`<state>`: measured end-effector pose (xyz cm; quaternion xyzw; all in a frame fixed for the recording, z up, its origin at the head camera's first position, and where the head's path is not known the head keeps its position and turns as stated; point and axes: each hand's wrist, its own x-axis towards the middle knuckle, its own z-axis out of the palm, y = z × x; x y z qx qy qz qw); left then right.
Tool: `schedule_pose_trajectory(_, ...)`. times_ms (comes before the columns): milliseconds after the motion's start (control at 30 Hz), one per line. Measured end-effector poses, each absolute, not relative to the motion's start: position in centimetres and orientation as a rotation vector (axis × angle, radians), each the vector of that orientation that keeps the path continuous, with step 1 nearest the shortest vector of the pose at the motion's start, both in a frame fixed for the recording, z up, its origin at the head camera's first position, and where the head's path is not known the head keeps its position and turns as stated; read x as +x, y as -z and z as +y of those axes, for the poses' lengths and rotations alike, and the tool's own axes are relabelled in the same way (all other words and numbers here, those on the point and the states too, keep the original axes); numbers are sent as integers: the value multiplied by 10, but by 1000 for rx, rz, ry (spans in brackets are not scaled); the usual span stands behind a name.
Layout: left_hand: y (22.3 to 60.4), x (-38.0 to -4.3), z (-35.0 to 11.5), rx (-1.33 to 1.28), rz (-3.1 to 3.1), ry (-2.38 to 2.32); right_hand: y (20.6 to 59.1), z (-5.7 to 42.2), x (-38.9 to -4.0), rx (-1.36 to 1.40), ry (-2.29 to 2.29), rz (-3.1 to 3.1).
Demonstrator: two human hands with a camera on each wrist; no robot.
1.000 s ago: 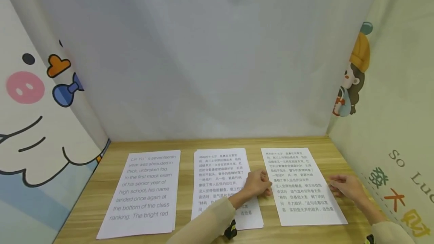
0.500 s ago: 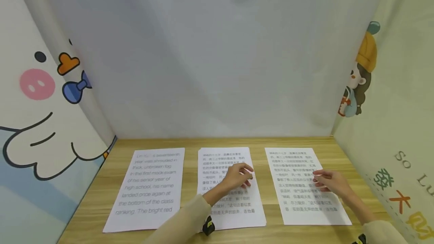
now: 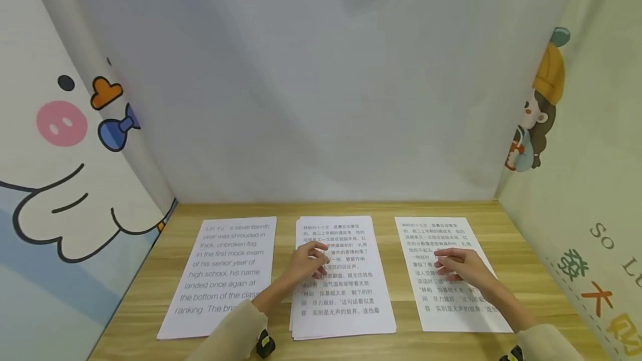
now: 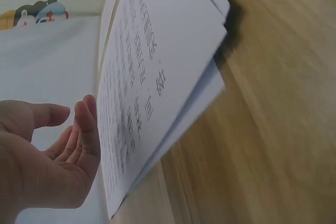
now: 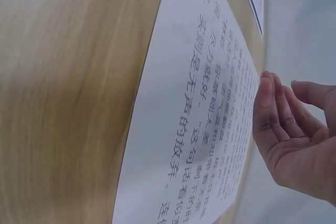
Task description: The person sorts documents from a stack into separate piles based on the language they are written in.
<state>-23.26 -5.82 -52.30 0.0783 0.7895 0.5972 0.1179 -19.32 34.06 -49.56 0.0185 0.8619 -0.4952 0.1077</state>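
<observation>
Left hand (image 3: pixel 306 263) loosely curled, holding nothing, over the left part of the middle stack (image 3: pixel 346 294); right hand (image 3: pixel 465 269) the same, over the right-hand sheet (image 3: pixel 430 294), toward the table's (image 3: pixel 408 344) right edge. Both texts Chinese, opening 林屿的十七岁. Toward the table's left edge: English page (image 3: pixel 220 272), "Lin Yu's seventeenth year was shrouded in thick, unbroken fog". All: long axes near edge to far edge, first lines at far end
</observation>
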Motion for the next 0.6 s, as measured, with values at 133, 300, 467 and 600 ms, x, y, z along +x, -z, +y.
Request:
schedule_pose_trajectory(133,520,-230,-81,159,2325,-1746,497,328,-195,7,1485,2489)
schedule_pose_trajectory(300,519,-223,-105,90,2406,-1668,499,312,-197,-52,1508,2428)
schedule_pose_trajectory(467,517,-214,-119,-7,2446,-1563,496,298,-198,-117,1510,2378)
schedule_pose_trajectory(600,514,-208,-127,-30,2464,-1495,491,290,-199,-185,1510,2370)
